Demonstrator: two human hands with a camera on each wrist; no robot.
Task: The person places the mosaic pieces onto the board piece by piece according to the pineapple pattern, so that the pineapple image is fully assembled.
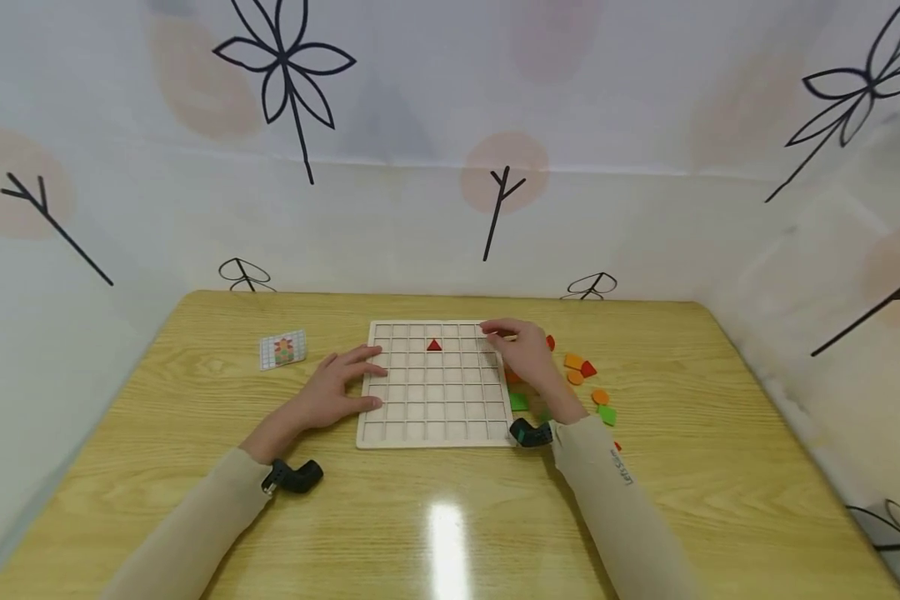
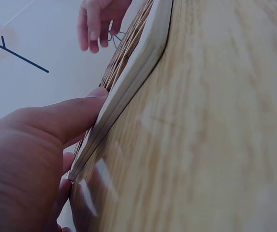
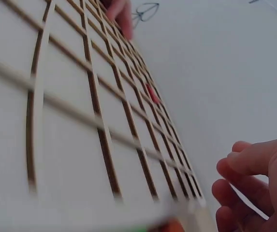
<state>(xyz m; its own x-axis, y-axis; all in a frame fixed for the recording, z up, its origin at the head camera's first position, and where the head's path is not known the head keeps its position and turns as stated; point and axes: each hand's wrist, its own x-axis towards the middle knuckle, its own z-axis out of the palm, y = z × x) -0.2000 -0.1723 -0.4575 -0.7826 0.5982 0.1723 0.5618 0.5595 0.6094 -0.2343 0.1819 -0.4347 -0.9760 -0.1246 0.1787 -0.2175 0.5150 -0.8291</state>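
Note:
A pale wooden grid board (image 1: 420,431) lies flat on the table, with one red triangle (image 1: 435,345) in a cell of its second row from the back. My left hand (image 1: 328,393) rests on the board's left edge with spread fingers; in the left wrist view the thumb (image 2: 87,104) lies along its rim. Over the back right corner hovers my right hand (image 1: 528,357), its fingers loosely bent. Nothing shows between its thumb and fingertips (image 3: 225,166) in the right wrist view.
Several small pieces are scattered right of the board, among them an orange circle (image 1: 600,397), a green piece (image 1: 607,415), a green square (image 1: 519,402) and a red piece (image 1: 588,369). A card with a coloured pattern on a grid (image 1: 282,349) lies at the back left. Patterned cloth (image 1: 420,225) stands behind the table.

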